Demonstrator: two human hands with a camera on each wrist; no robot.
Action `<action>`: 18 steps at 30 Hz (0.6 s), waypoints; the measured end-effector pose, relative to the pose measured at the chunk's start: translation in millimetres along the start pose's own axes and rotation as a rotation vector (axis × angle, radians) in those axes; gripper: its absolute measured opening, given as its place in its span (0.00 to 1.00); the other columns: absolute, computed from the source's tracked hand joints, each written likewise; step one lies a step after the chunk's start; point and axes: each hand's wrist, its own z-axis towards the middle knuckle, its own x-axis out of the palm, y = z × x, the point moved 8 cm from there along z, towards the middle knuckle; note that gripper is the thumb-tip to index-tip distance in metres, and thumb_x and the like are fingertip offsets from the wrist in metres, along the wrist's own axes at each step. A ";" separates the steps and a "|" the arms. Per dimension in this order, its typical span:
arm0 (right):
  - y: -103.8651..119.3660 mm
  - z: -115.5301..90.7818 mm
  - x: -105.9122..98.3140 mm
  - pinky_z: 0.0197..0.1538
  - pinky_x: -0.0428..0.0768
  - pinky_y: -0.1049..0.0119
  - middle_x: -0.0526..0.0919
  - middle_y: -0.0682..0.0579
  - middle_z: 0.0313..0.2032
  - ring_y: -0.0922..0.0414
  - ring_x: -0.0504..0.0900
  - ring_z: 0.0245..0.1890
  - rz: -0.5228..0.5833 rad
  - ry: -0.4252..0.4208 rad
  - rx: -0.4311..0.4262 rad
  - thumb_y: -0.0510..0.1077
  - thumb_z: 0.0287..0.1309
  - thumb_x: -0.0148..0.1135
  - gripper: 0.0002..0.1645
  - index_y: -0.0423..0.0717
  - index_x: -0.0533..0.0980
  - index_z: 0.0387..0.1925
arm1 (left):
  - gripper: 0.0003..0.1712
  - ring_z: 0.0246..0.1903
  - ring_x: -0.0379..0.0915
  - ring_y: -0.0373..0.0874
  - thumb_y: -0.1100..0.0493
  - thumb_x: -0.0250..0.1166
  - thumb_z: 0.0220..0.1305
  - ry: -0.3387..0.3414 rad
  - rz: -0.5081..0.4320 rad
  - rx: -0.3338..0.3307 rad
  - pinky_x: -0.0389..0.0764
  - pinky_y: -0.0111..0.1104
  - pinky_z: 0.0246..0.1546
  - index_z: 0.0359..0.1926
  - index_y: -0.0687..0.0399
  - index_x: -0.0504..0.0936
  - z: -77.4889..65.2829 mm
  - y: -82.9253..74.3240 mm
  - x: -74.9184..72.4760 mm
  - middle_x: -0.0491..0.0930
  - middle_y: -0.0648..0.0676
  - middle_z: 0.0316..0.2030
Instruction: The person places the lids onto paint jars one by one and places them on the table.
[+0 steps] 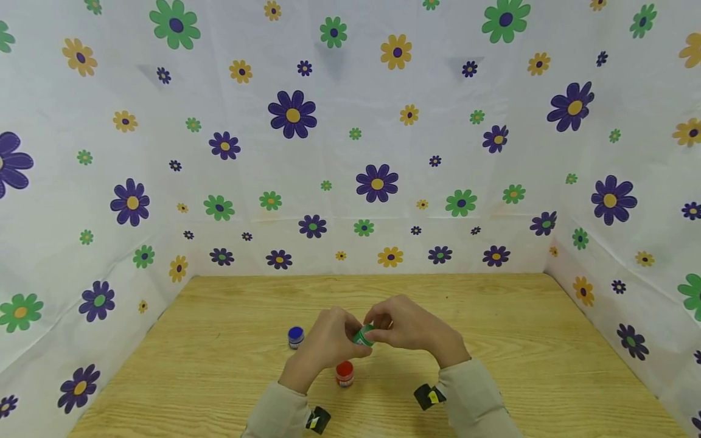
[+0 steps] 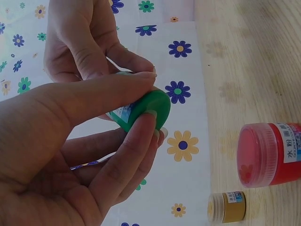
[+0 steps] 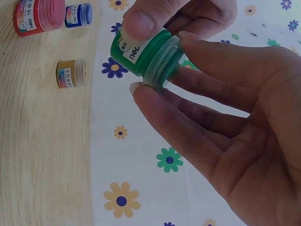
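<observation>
Above the table, both hands meet at a small green paint jar [image 1: 362, 337] with a ribbed, see-through lid [image 3: 162, 62]. My left hand [image 1: 331, 338] grips the green body, thumb on one side and fingers on the other. The thumb and fingers of my right hand [image 1: 412, 326] pinch the lid, which is still against the jar. The jar is tilted, its label partly covered by the left thumb. Below the left hand stands a red paint jar [image 1: 344, 375], and left of it a blue paint jar [image 1: 296, 337]. The wrist views also show an ochre paint jar [image 3: 70, 74].
The wooden table [image 1: 219, 377] has a white, flower-patterned sheet [image 1: 339, 152] hung along its back and sides. The red, blue and ochre jars stand upright on the wood. Dark camera mounts [image 1: 429, 396] sit on the wrists beside beige sleeves [image 1: 475, 395].
</observation>
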 end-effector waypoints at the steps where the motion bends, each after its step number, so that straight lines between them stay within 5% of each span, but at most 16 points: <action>1: -0.2 0.1 0.2 0.39 0.80 0.74 0.86 0.58 0.32 0.66 0.82 0.30 -0.003 0.000 0.004 0.46 0.59 0.64 0.10 0.48 0.82 0.41 | 0.08 0.21 0.78 0.36 0.57 0.75 0.47 0.000 0.001 0.000 0.79 0.29 0.23 0.27 0.54 0.87 -0.1 0.0 0.1 0.84 0.48 0.24; 11: -3.0 -1.0 -0.7 0.38 0.80 0.73 0.86 0.55 0.36 0.59 0.84 0.35 -0.005 0.004 0.029 0.51 0.61 0.62 0.15 0.49 0.80 0.46 | 0.08 0.22 0.78 0.36 0.57 0.75 0.48 -0.006 0.013 0.009 0.79 0.29 0.24 0.30 0.55 0.87 -0.3 -1.6 -0.3 0.85 0.49 0.26; 18: 2.0 -2.4 -2.0 0.44 0.82 0.69 0.83 0.53 0.46 0.54 0.83 0.46 0.089 0.017 -0.008 0.38 0.57 0.65 0.16 0.46 0.79 0.48 | 0.09 0.23 0.77 0.36 0.57 0.75 0.48 -0.017 0.023 0.008 0.79 0.28 0.25 0.30 0.55 0.87 -0.5 -0.4 -2.0 0.85 0.49 0.26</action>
